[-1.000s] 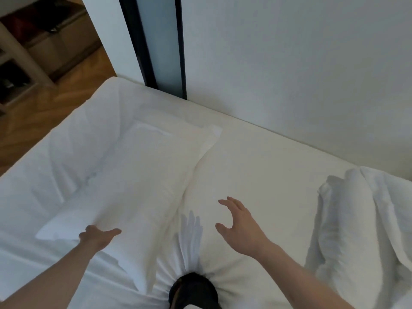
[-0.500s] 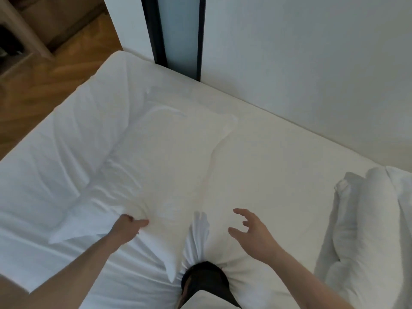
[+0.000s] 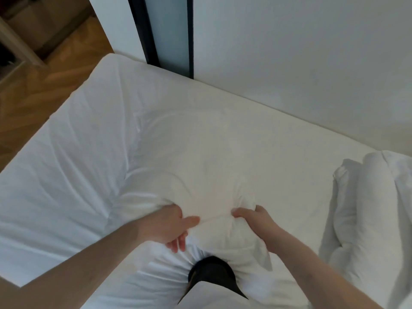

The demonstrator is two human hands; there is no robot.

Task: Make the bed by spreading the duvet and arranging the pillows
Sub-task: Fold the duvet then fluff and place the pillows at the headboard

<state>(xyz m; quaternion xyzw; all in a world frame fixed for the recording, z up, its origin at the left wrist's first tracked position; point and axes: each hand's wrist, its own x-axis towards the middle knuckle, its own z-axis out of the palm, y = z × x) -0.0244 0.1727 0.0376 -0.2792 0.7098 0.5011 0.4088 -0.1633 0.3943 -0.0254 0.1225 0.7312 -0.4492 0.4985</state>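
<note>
my plump white fabric pillow (image 3: 200, 166) lies in the middle of the bed, its near end bunched up just in front of me. my left hand (image 3: 166, 226) is closed on the near left part of that end, thumb pressed into the cloth on top and fingers curled under the edge. my right hand (image 3: 259, 221) is clenched on the near right part, fingers dug into the stuffing so the fabric puckers around them. creases run out from both grips across the cover.

the pillow rests on the bed's white wrinkled sheet (image 3: 73, 157), which spreads out bare to the left as far as the mattress edge. a dark rounded part of my clothing or leg (image 3: 211, 273) presses into the sheet at the near edge, right below the pillow, with folds fanning out from it.

to the right, well apart from the pillow, the white crumpled duvet (image 3: 370, 208) is heaped on the mattress, rolled and folded on itself. behind the bed stands a pale plain wall (image 3: 301, 52) with a dark-framed tall narrow panel (image 3: 169, 34) set in it. beyond the bed's left corner is a brown wooden floor (image 3: 44, 85).
</note>
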